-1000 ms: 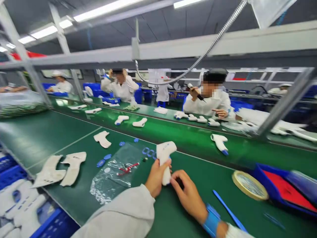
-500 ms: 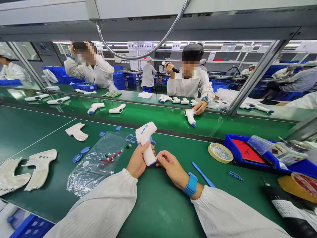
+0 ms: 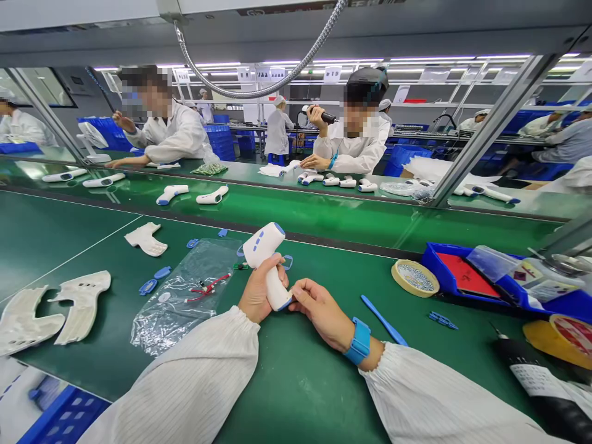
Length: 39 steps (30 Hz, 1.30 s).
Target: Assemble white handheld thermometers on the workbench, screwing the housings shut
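Note:
My left hand [image 3: 258, 291] is wrapped round the grip of a white gun-shaped thermometer [image 3: 264, 256] with blue buttons, holding it upright over the green bench. My right hand [image 3: 321, 311], with a blue wrist strap [image 3: 358, 342], pinches the blue base of the thermometer's handle. A clear plastic bag [image 3: 185, 293] with red-wired small parts lies just left of my hands. Blue plastic bits [image 3: 148, 285] lie beside it.
White half-shells [image 3: 76, 305] lie at the left, another [image 3: 147, 238] further back. A tape roll [image 3: 415, 277], a blue stick [image 3: 383, 311] and a blue tray [image 3: 485, 280] sit at the right. Finished thermometers ride the green belt [image 3: 324, 216]. People in white coats work opposite.
The view has swung down and steadied. My hands hold the thermometer much as before, tilted slightly more to the left. A person opposite has drawn a hand back from the belt.

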Motion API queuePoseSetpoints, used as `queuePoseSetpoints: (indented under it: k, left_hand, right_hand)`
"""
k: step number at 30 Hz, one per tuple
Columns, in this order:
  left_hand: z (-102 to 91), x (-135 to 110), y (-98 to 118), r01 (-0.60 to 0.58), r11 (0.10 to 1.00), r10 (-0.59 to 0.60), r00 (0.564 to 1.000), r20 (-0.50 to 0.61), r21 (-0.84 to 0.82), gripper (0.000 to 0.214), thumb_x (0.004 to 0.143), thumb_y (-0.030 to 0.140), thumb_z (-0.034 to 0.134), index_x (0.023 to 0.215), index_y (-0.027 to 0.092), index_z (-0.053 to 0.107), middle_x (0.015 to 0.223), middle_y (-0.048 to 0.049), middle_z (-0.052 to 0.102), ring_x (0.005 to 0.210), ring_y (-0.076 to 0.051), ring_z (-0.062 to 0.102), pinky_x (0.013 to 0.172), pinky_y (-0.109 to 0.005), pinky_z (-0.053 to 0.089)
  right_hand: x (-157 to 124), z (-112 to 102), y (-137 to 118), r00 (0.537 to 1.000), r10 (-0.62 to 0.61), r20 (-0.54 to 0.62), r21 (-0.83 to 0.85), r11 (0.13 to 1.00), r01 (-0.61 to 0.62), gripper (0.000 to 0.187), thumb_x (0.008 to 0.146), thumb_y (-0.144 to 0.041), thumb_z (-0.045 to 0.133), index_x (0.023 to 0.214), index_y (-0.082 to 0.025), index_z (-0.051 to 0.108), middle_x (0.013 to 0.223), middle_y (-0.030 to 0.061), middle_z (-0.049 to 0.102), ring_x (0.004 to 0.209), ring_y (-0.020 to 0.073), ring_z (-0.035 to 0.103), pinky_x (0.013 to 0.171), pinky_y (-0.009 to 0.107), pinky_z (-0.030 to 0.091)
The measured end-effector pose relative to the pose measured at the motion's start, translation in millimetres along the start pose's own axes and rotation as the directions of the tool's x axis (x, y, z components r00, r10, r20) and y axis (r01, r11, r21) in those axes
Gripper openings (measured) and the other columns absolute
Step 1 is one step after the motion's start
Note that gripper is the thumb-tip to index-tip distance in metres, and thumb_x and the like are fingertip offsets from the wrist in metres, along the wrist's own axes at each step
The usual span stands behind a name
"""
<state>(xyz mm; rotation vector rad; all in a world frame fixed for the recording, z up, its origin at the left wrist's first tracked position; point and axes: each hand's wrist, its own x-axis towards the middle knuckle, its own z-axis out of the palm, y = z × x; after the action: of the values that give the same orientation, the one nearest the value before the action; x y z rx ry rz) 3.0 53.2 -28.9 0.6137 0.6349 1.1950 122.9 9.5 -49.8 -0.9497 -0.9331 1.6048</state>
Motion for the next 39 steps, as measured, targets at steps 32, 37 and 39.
queuePoseSetpoints:
  k: [32, 37, 39]
  left_hand:
    - [1.6, 4.3, -4.2, 0.078, 0.997, -0.076, 0.981, -0.181, 0.004, 0.035, 0.052, 0.037, 0.077, 0.057, 0.015, 0.051, 0.038, 0.0036, 0.048, 0.03, -0.006, 0.041, 0.034, -0.019, 0.033]
    - [7.3, -0.3, 1.4, 0.118, 0.991, -0.106, 0.981, -0.161, 0.068, 0.028, 0.057, 0.03, 0.075, 0.057, 0.013, 0.052, 0.039, 0.0024, 0.048, 0.031, -0.007, 0.041, 0.033, -0.018, 0.034]
    - [11.1, -7.0, 3.3, 0.142, 0.986, -0.13, 0.982, -0.135, 0.086, 0.021, 0.062, 0.025, 0.071, 0.063, 0.013, 0.054, 0.042, 0.0033, 0.051, 0.032, -0.006, 0.043, 0.035, -0.017, 0.036]
  right_hand:
    - [-12.8, -7.3, -31.8, 0.96, -0.008, -0.279, -0.062, 0.998, -0.009, 0.036, 0.051, -0.05, 0.078, 0.065, -0.02, 0.064, 0.066, 0.0017, 0.058, 0.058, 0.0135, 0.052, 0.053, 0.025, 0.046]
    - [-59.1, -20.2, -74.0, 0.955, -0.079, -0.285, -0.207, 0.978, 0.02, 0.032, 0.057, -0.051, 0.074, 0.065, -0.021, 0.064, 0.068, 0.0038, 0.057, 0.06, 0.0165, 0.053, 0.053, 0.028, 0.046]
    - [-88.8, -29.8, -93.4, 0.938, -0.155, -0.31, -0.24, 0.967, 0.081, 0.032, 0.06, -0.05, 0.073, 0.067, -0.02, 0.063, 0.067, 0.0026, 0.056, 0.059, 0.0144, 0.051, 0.052, 0.026, 0.045]
